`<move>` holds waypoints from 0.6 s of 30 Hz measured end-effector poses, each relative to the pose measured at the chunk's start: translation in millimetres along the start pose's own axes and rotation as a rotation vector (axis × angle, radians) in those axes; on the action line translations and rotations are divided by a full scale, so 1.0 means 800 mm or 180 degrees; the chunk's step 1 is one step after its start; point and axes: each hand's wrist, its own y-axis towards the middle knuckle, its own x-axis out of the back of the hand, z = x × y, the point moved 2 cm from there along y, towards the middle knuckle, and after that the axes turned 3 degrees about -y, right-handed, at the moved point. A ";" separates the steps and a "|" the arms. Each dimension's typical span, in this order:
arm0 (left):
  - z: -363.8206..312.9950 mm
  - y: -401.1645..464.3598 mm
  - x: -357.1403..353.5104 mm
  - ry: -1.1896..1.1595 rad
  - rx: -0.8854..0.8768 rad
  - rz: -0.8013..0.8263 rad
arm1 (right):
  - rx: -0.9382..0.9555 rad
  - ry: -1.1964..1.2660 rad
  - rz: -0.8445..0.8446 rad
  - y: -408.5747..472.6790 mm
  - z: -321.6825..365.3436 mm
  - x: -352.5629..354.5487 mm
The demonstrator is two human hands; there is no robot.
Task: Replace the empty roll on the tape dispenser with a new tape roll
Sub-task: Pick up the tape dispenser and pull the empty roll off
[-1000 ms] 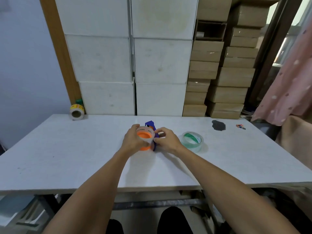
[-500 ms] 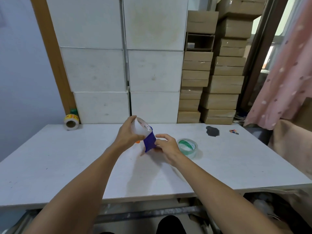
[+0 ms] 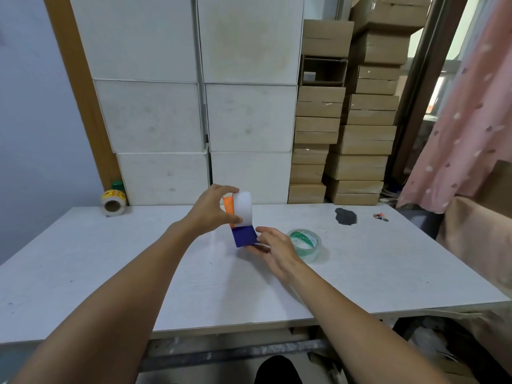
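We find the left hand (image 3: 212,210) closed around the white empty roll (image 3: 243,208), fingers above and thumb below, holding it upright above the table (image 3: 110,259). The right hand (image 3: 273,246) grips the blue tape dispenser (image 3: 244,236) from its right side, directly beneath the roll. An orange part (image 3: 228,206) sits against the roll's left face; we cannot tell whether roll and dispenser have separated. The new tape roll (image 3: 304,243) lies flat, just beyond the right hand.

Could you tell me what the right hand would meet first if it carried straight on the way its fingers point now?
The right hand points up and left; its fingertips already seem to touch the dispenser's blue body, so it meets that first, though contact is hard to confirm.
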 end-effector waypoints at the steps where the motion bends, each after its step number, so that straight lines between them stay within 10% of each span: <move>1: 0.002 -0.001 0.000 -0.0078 0.0064 -0.0002 | 0.0010 -0.0019 0.0003 0.000 0.000 0.000; 18: 0.001 0.001 0.005 -0.1087 0.0551 -0.0185 | -0.0343 -0.1071 0.0198 0.005 0.007 -0.010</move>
